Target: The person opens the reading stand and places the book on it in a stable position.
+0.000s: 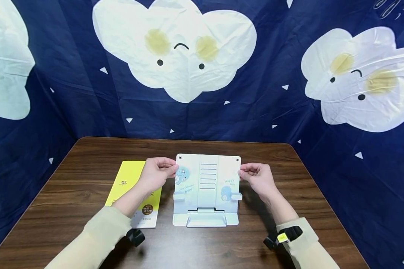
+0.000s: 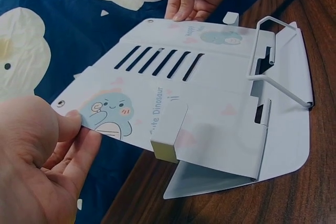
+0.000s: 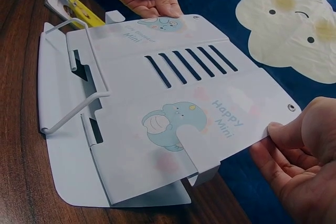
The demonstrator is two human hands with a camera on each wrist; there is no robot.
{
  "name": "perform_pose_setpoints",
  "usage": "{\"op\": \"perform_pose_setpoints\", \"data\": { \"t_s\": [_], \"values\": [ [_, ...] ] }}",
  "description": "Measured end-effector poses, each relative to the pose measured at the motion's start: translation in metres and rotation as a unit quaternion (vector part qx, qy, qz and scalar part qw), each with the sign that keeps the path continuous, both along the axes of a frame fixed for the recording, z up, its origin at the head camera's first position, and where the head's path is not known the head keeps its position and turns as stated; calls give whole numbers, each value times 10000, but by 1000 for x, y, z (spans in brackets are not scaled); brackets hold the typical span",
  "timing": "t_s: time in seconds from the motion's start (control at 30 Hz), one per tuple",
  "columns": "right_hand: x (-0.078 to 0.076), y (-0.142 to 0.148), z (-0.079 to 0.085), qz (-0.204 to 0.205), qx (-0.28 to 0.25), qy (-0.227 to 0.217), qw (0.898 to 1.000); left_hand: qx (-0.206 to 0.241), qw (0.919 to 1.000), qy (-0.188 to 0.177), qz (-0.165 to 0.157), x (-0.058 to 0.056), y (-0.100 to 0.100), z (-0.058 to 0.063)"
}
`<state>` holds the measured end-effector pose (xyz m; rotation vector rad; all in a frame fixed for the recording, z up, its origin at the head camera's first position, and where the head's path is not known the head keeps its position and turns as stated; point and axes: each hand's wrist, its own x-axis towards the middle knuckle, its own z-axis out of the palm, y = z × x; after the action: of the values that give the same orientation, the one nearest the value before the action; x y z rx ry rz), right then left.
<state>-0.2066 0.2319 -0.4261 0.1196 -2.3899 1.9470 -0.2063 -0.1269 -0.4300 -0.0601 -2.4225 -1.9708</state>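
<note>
Left hand (image 1: 156,175), right hand (image 1: 257,178) pinch book stand (image 1: 206,190) edges; yellow booklet (image 1: 129,183) beside.

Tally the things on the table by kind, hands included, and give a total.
Book stands: 1, the pale blue book stand, held at its edges by both hands
Booklets: 1, the yellow booklet lying flat beside it
Hands: 2, left hand and right hand
Total: 4

Yellow booklet (image 1: 132,192) crowds the stand's (image 1: 207,186) left; right side lies open.
</note>
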Motion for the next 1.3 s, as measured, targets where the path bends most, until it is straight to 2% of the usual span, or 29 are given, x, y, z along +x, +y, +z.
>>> {"op": "perform_pose_setpoints", "data": {
  "t_s": [0.43,1.3],
  "values": [
    [5,0,1,17,107,152,9998,-45,9999,153,-3,7,0,1],
    [12,2,3,64,-111,346,9993,9,9992,388,81,14,2,3]
  ]
}}
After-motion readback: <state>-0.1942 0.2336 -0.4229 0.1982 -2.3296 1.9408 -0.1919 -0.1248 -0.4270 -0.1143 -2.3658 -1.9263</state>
